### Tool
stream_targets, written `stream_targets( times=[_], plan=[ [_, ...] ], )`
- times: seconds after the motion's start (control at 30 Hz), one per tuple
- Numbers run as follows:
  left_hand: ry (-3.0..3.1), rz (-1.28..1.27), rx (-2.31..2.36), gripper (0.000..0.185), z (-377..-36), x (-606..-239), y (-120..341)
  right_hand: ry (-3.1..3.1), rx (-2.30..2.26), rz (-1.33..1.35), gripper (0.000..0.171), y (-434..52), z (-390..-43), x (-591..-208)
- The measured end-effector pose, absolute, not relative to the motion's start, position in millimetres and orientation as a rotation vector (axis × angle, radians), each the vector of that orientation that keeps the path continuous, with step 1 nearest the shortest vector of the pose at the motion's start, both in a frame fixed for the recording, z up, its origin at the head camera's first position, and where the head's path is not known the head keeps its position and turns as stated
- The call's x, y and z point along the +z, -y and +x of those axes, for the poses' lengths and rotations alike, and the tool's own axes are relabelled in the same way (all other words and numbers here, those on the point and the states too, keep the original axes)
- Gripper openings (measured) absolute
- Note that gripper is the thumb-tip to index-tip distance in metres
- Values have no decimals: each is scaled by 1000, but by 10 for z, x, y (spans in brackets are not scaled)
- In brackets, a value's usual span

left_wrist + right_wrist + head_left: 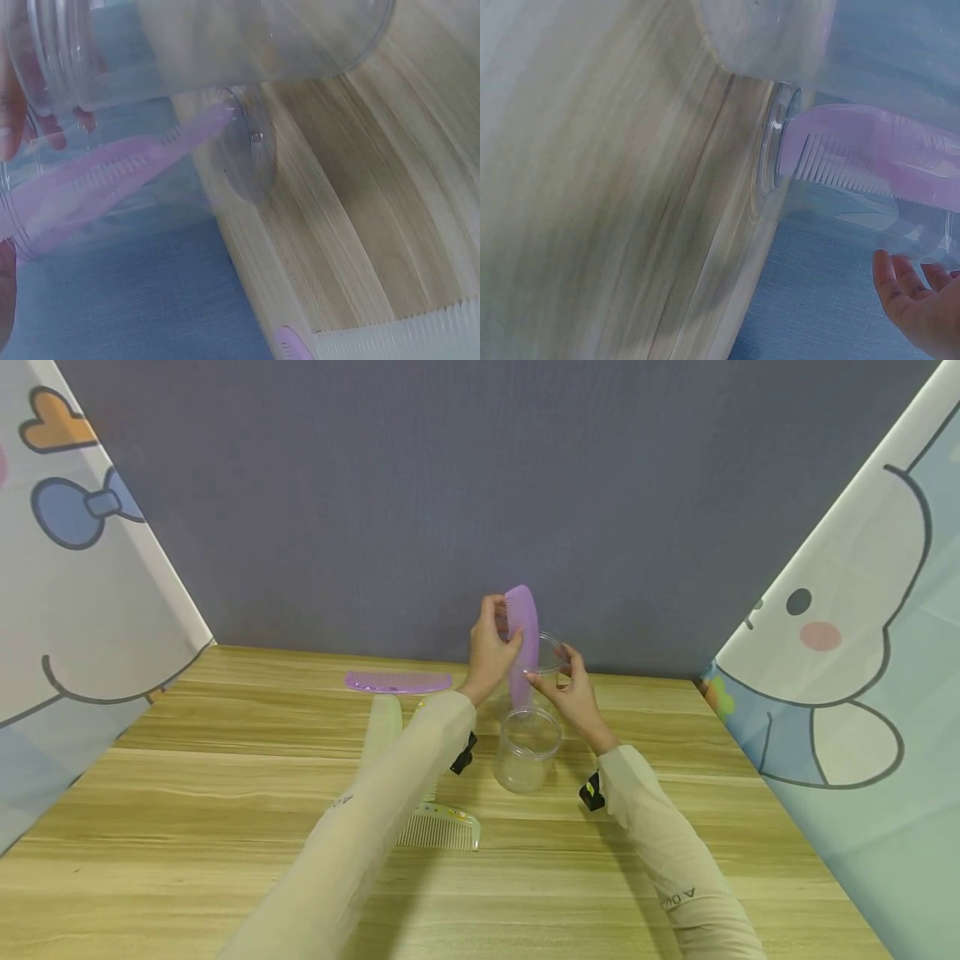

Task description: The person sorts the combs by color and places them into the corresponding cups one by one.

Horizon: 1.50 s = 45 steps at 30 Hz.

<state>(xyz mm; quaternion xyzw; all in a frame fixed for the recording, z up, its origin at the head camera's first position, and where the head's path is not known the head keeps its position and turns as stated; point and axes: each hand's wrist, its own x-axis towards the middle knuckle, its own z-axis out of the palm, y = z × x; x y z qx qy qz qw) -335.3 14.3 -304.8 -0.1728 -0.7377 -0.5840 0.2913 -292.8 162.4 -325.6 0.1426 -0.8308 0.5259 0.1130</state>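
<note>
Nearest, on the pale wooden table [675,793]: a translucent green comb with coloured dots [442,827], teeth toward the near edge, partly under the left sleeve. Just beyond it, a second pale green comb [384,727], lying lengthwise away from the viewer.

Centre: an open clear plastic jar [527,749], upright on the table between the two forearms, touched by neither hand.

Above and just behind it, a second clear plastic jar [546,653], pinched at the rim by thumb and fingertips of the right hand [573,693]. Hard to tell in the head view whether held off the table or resting on it.

Left hand [491,652] curled round a curved lilac plastic comb [522,639], gripping it near mid-length, comb upright, lower end down inside the held jar. Wrist views confirm lilac teeth [832,165] behind clear jar wall.

Further left, flat near the table's back edge: another lilac comb [397,682], well apart from both hands.

Behind: grey-blue wall [450,485]; cartoon-print curtains [862,610] either side.
</note>
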Motion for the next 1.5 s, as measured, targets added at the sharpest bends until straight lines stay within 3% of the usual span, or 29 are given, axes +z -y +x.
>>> stream_targets(
  times=[0.73,1.13,1.37,1.5],
  plan=[
    [2148,-564,-1465,67,-3375,-3005,-97,2444,1564,402,77,-1621,-2928,-3252],
    [2207,-568,-1364,63,-3412,-3028,-61,2448,1551,403,77,-1620,-2935,-3262],
    [2243,-567,-1360,54,-3425,-3037,-43,2437,1513,391,85,-1743,-3203,-3537],
    [2256,-571,-1352,50,-3434,-3044,-41,2445,1536,378,83,-1738,-3177,-3504]
  ],
)
